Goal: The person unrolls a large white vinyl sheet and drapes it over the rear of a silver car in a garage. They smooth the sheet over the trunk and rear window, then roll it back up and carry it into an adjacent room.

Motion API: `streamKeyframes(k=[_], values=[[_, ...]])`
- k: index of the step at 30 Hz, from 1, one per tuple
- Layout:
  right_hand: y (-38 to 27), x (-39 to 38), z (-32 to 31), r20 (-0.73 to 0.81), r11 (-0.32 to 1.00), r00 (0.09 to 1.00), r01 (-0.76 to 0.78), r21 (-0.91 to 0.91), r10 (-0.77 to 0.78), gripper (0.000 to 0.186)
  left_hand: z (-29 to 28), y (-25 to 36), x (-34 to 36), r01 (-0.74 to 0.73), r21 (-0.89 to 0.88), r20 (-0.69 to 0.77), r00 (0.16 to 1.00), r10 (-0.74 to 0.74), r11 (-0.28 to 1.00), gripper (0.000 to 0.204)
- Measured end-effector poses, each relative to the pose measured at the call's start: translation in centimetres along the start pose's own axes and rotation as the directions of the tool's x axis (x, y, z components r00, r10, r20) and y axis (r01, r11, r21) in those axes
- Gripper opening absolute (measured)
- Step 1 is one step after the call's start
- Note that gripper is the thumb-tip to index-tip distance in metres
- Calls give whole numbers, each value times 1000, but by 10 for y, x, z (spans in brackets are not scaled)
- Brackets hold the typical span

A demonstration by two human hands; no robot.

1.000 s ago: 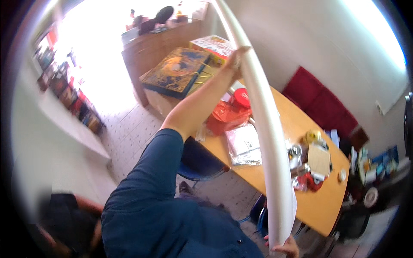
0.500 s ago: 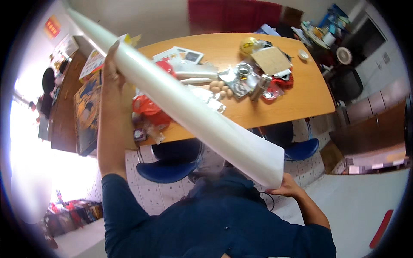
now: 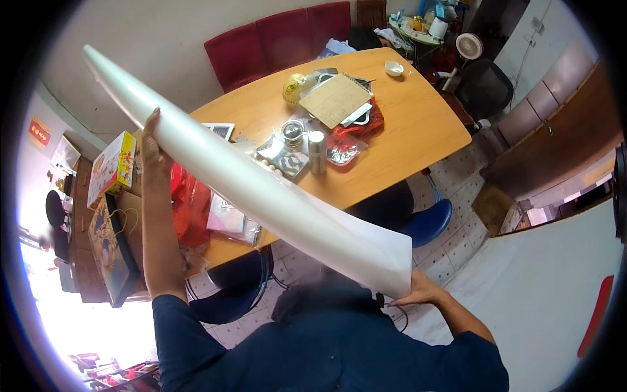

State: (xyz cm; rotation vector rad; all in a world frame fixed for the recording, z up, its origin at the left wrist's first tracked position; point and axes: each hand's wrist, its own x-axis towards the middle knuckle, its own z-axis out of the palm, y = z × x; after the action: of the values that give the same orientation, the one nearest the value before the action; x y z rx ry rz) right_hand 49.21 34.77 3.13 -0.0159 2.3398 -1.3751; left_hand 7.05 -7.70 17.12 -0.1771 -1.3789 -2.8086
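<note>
A long white roll of smooth, sheet-like material (image 3: 241, 176) slants across my front, from the upper left down to the lower right. My left hand (image 3: 155, 147) is closed around its far part, with the arm stretched forward. Near my body, my right hand (image 3: 421, 291) grips the lower corner of the wider end, where a loose sheet edge flares out. Both hands keep the roll up in the air, above the near side of the wooden table (image 3: 418, 130). Part of the tabletop is hidden behind it.
On the table lie a notepad (image 3: 335, 100), a steel flask (image 3: 317, 153), a white bowl (image 3: 394, 68) and red plastic bags (image 3: 189, 209). Blue chairs (image 3: 428, 222) stand along its near side, red chairs (image 3: 281, 40) behind. A cabinet with a colourful box (image 3: 112, 168) is at left.
The view has turned, so the table and its things sit further left and tilted. The roll's far end appears lower and further left; both hands keep their grip.
</note>
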Motion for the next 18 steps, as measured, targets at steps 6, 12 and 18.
streamKeyframes(k=[6, 12, 18], values=[[18, -19, -8, -34, 994, 998, -55, 93, 58, 68, 23, -47, 12, 3, -47, 194, 981, 6, 999, 22], [15, -29, 13, -175, 986, 970, -163, 44, 169, 59, 36, -82, 39, 63, -70, 97, 994, -56, 996, 20], [13, -32, 29, -473, 890, 877, -147, -432, -84, 47, 36, -93, 43, 145, -131, -67, 986, -155, 981, 44]])
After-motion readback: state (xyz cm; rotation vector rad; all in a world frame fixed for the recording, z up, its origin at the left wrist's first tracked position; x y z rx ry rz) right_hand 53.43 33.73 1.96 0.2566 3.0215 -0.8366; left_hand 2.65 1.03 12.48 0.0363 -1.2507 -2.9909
